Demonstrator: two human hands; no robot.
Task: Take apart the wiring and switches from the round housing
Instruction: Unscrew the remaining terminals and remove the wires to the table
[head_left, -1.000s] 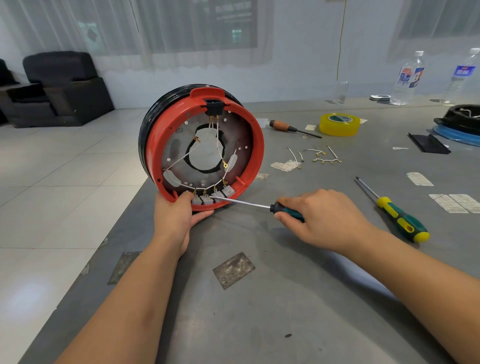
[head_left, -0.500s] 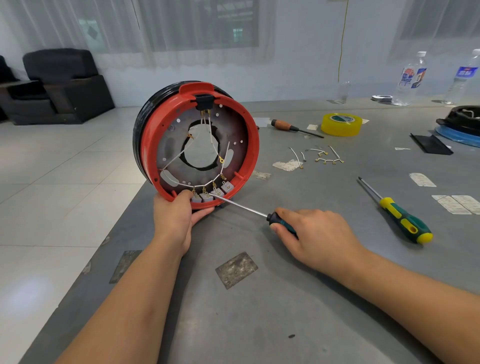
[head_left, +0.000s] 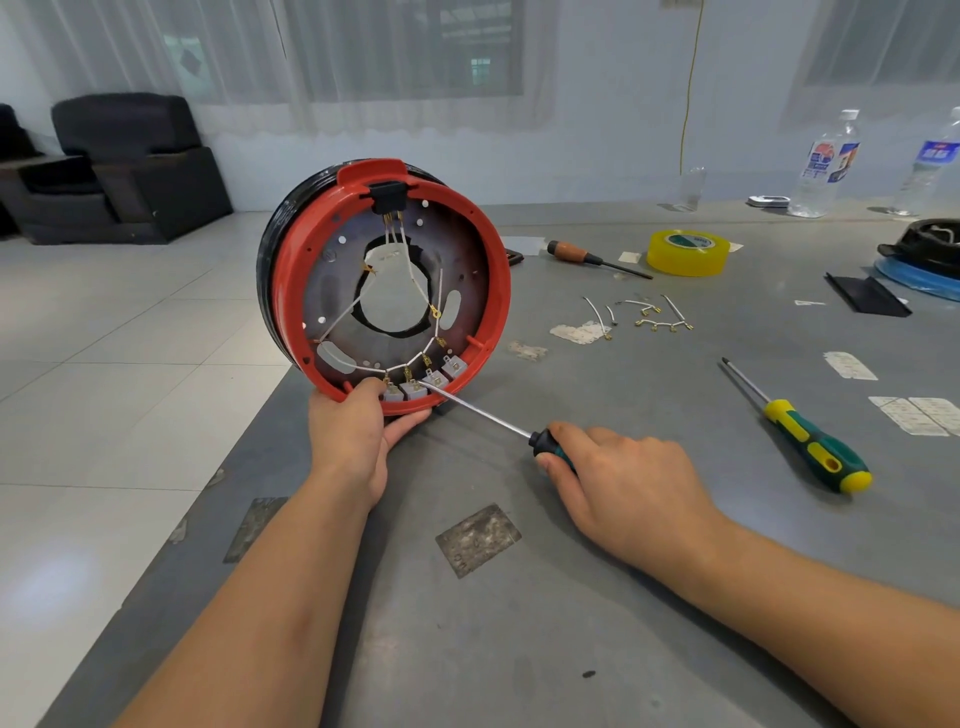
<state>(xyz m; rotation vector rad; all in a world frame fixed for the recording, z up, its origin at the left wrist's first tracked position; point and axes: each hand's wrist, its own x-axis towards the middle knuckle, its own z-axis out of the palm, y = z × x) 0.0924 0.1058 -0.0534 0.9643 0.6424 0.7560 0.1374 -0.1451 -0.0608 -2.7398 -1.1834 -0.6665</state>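
The round housing (head_left: 384, 286) is standing on edge at the bench's (head_left: 649, 597) near-left corner. The left hand (head_left: 358, 431) is gripping its red rim at 6 o'clock. The right hand (head_left: 623, 483) is clutching a screwdriver (head_left: 488, 415), tip touching the white switches (head_left: 423, 382) at the housing's 5 o'clock, beneath the white wiring (head_left: 410, 358).

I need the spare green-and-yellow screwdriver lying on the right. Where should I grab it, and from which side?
Take the green-and-yellow screwdriver by its thick handle, from above. It lies flat on the table, shaft pointing away, with open space around the handle. The thin shaft gives a poorer grip.
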